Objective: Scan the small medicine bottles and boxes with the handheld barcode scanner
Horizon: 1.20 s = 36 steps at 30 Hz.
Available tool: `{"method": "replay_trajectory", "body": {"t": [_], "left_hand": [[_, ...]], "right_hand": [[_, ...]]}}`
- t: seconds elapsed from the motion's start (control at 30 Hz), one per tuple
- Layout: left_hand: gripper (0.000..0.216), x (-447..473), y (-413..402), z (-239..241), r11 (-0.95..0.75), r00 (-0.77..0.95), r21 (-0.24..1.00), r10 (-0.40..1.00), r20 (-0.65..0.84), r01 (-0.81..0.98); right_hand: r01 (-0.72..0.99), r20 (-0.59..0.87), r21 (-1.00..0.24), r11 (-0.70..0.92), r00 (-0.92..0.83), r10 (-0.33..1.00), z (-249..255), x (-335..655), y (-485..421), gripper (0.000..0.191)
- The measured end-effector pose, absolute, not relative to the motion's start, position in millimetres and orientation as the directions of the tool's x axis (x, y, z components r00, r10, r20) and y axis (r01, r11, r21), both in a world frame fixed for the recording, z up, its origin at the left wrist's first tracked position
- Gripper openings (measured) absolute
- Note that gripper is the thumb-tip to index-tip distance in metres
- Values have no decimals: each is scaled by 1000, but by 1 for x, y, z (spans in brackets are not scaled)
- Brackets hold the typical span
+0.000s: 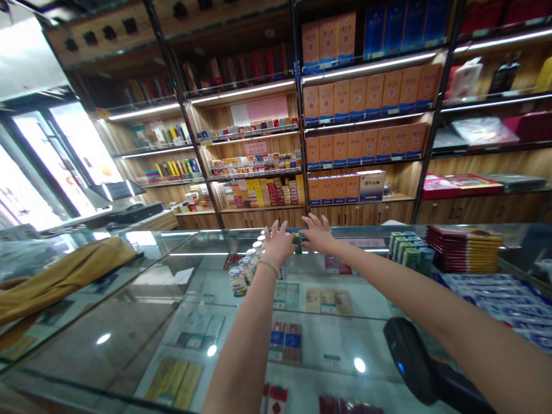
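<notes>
Both arms reach out over the glass counter (241, 339). My left hand (279, 242) has its fingers spread, beside a row of small clear jars (238, 282) with whitish lids. Fingers also stand apart on my right hand (319, 234), just to the right of it. In the gap between the two hands stands a small green container (298, 242). The tips of both hands come close to it; whether they touch it I cannot tell. Part of the jar row is hidden behind my left hand and wrist.
A black barcode scanner (409, 359) lies under my right forearm. To the right stand green cans (407, 253), a stack of red and gold packs (463, 248) and blue-white packets (495, 299). Brown cloth (69, 273) lies left. Shelves with orange boxes (366, 95) line the wall.
</notes>
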State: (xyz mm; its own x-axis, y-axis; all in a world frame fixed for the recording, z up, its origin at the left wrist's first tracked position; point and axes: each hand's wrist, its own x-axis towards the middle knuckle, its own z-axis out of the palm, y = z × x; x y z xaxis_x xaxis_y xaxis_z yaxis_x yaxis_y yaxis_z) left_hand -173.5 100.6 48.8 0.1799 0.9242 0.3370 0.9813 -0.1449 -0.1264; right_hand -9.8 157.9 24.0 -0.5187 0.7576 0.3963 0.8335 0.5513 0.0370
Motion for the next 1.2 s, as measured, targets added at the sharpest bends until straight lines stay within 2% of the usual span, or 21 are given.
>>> {"method": "replay_trajectory", "body": {"t": [0.4,0.57,0.67,0.97,1.2], "left_hand": [[16,-175,100,55,-173,212,-127,860,464,977],[24,-170,97,55,-156,204,-147,886,415,977],[18,-162,95,57,-181,229,-155,889,397,971],[15,-132,76,77,-395,417,-135,869,268,909],[11,-110,48,103,-479,507,-164,816,279,862]], "right_hand": [[822,399,15,570,-528,750,35,-21,153,21],[806,390,18,591,-550,738,37,-12,144,22],[800,388,22,599,-559,733,39,-2,136,21],[789,409,57,612,-578,706,39,43,86,17],[786,465,62,615,-568,679,61,78,56,17]]}}
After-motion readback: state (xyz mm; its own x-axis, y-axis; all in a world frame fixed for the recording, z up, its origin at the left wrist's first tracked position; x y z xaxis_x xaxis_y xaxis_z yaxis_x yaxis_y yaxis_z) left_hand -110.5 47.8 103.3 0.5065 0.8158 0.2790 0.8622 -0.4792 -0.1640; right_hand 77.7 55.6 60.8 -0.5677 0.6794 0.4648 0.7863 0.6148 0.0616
